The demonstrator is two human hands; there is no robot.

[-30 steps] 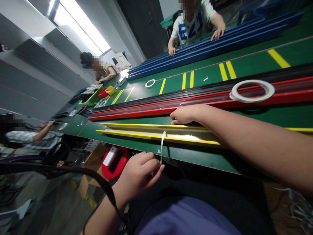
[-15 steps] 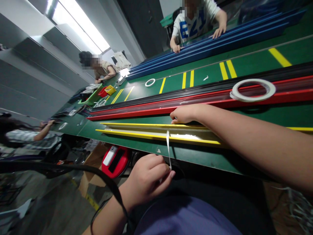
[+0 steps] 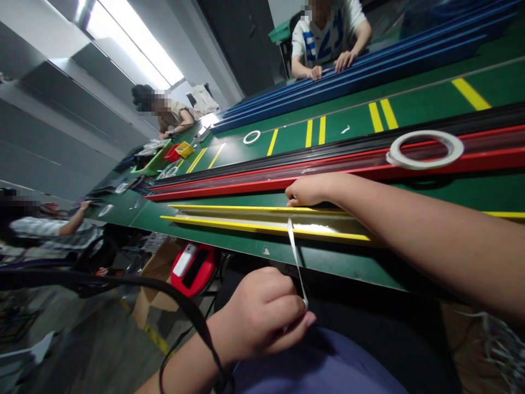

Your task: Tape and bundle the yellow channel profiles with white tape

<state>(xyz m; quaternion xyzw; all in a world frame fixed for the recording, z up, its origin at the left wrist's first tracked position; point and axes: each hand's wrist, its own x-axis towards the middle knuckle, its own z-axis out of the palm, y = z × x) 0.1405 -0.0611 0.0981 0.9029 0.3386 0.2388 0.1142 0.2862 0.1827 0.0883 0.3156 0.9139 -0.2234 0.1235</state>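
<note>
Low in the middle, my left hand (image 3: 266,309) is closed, pinching the end of a thin white strip (image 3: 296,251) between thumb and finger. That strip runs taut up to the inside of a long yellow channel profile (image 3: 229,223), which lies along the near edge of the green table. My right hand (image 3: 307,190) reaches across from the right, its fingers curled at the profile's far yellow edge. Part of the profile is hidden beneath my right forearm.
Behind lie a long red profile (image 3: 229,189) and black profiles (image 3: 246,165). A white tape roll (image 3: 455,156) rests on the red one. Blue profiles (image 3: 361,76) lie farther back before a co-worker. A red stool (image 3: 205,276) and a cardboard box (image 3: 158,284) stand below the table's edge.
My left hand has moved right and down toward my body, drawing the white strip along; its upper end has shifted right along the yellow profile. My right hand has stayed put.
</note>
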